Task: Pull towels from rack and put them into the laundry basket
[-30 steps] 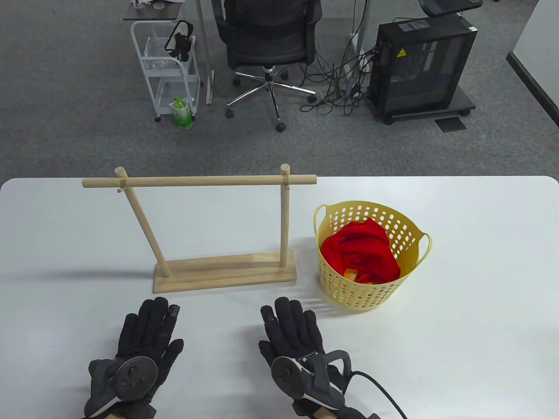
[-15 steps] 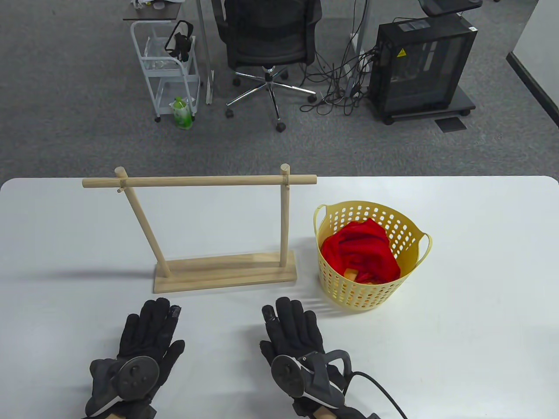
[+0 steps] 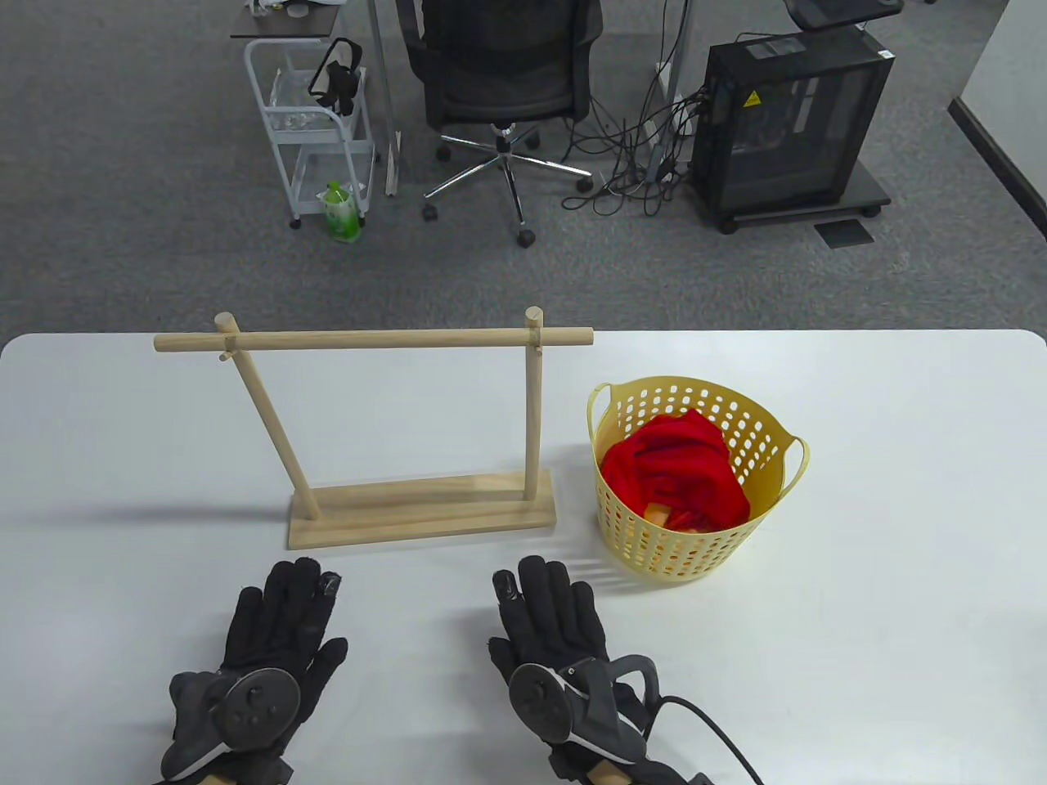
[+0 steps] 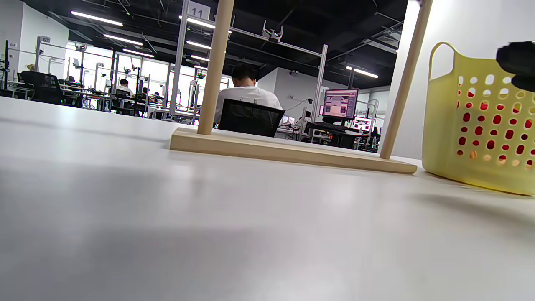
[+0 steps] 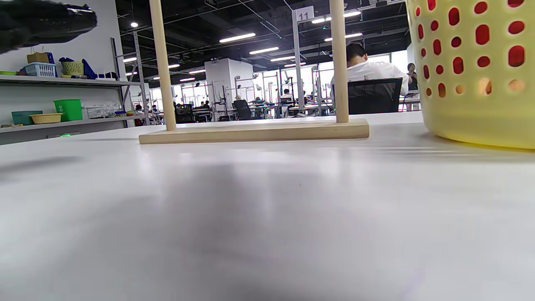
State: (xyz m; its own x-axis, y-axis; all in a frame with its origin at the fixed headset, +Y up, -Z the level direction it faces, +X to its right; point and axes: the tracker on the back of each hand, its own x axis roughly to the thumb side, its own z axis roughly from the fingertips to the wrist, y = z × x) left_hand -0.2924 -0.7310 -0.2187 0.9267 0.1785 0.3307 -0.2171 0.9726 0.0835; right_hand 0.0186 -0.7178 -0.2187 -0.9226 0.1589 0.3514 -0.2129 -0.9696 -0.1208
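Observation:
The wooden rack [image 3: 372, 339] stands bare on the white table [image 3: 900, 572], with no towel on its bar. Right of it, the yellow perforated laundry basket [image 3: 769, 425] holds a crumpled red towel [image 3: 675, 470], and something orange shows beneath it. My left hand [image 3: 282, 609] lies flat on the table in front of the rack's base [image 3: 421, 513], fingers straight, holding nothing. My right hand [image 3: 548, 609] lies flat beside it, also with nothing in it. The wrist views show the rack base [image 4: 288, 152] [image 5: 255, 131] and the basket [image 4: 476, 121] [image 5: 472, 71] from table height.
The table's far edge runs just behind the rack. A cable [image 3: 720, 736] trails from my right wrist tracker toward the bottom edge. Beyond the table on the floor stand an office chair [image 3: 499, 82], a white cart [image 3: 315, 123] and a black computer case [image 3: 789, 123].
Both hands have crept very slightly forward on the table. The rack, basket and towel have not moved.

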